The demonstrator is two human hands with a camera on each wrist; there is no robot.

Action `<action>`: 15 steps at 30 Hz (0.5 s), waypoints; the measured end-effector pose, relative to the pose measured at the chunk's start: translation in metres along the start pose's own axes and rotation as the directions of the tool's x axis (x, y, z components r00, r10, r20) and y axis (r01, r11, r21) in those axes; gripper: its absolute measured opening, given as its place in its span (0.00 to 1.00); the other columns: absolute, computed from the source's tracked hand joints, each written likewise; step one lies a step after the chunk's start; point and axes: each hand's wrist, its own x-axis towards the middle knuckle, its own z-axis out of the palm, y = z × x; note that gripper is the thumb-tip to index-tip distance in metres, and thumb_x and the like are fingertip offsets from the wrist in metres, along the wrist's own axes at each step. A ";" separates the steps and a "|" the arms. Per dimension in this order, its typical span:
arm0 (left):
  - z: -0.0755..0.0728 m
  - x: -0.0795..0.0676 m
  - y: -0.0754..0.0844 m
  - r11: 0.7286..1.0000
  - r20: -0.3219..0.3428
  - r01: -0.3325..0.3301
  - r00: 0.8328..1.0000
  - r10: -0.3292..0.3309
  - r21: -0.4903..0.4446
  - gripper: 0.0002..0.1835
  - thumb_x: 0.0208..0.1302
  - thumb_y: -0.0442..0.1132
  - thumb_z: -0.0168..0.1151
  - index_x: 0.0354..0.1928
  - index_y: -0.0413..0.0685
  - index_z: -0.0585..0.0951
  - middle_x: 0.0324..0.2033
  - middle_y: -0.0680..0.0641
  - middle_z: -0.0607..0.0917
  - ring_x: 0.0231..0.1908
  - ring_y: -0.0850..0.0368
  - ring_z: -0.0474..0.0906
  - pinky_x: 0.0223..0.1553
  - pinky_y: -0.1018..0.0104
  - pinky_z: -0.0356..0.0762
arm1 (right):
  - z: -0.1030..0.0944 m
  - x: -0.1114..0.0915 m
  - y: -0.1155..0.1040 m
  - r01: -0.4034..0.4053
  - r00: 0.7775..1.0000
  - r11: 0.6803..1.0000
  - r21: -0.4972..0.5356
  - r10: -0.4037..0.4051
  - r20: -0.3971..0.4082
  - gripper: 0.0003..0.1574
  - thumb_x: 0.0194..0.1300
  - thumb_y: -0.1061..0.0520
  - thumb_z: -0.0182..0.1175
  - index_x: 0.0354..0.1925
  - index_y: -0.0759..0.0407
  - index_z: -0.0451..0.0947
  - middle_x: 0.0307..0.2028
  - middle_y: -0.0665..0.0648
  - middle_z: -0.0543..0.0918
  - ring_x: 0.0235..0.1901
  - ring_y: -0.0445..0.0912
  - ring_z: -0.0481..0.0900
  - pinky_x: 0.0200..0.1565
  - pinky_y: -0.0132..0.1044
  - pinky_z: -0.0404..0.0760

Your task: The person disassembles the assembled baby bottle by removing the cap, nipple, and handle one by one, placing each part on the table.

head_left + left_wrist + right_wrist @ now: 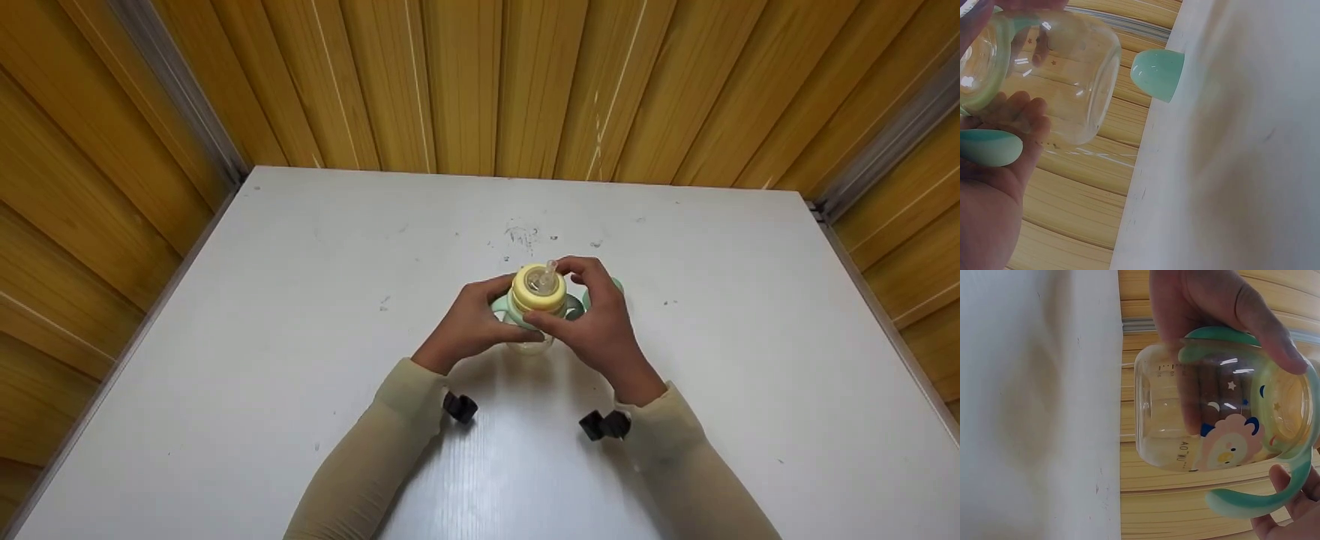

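Observation:
A clear baby bottle [530, 348] with a yellow collar, a translucent spout and pale green handles is held upright over the table. My left hand [472, 319] grips it from the left, thumb across the front and fingers behind the clear body. At the collar [527, 298], my right hand [596, 322] has its thumb in front and its index finger bent near the spout [550, 275]. One green handle [1252, 503] curves out beside the right fingers. A sheep-like animal print [1233, 441] decorates the body. Behind the right hand, a green cap [1157, 73] stands on the table.
The white table [315, 300] carries small dark marks and scuffs beyond the hands. Wood-patterned panels [465, 90] enclose its back and sides. Dark wrist mounts [460, 407] sit at both beige cuffs.

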 end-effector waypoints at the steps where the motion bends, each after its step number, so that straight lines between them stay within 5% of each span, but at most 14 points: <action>1: 0.000 0.000 0.000 1.000 0.001 0.003 1.000 -0.003 0.001 0.36 0.37 0.47 0.76 0.55 0.63 0.75 0.47 0.61 0.81 0.43 0.64 0.76 0.46 0.66 0.74 | 0.000 0.000 0.000 -0.002 1.000 1.000 0.002 0.002 0.001 0.38 0.41 0.44 0.73 0.48 0.53 0.68 0.47 0.49 0.74 0.51 0.43 0.70 0.55 0.50 0.67; 15: 0.000 -0.001 0.002 1.000 0.005 0.008 1.000 -0.008 0.019 0.36 0.38 0.46 0.76 0.56 0.63 0.74 0.47 0.61 0.80 0.44 0.64 0.76 0.47 0.66 0.75 | -0.003 0.001 -0.003 -0.050 0.996 0.995 0.085 0.043 0.080 0.33 0.47 0.53 0.70 0.51 0.53 0.67 0.49 0.50 0.73 0.55 0.44 0.69 0.58 0.45 0.65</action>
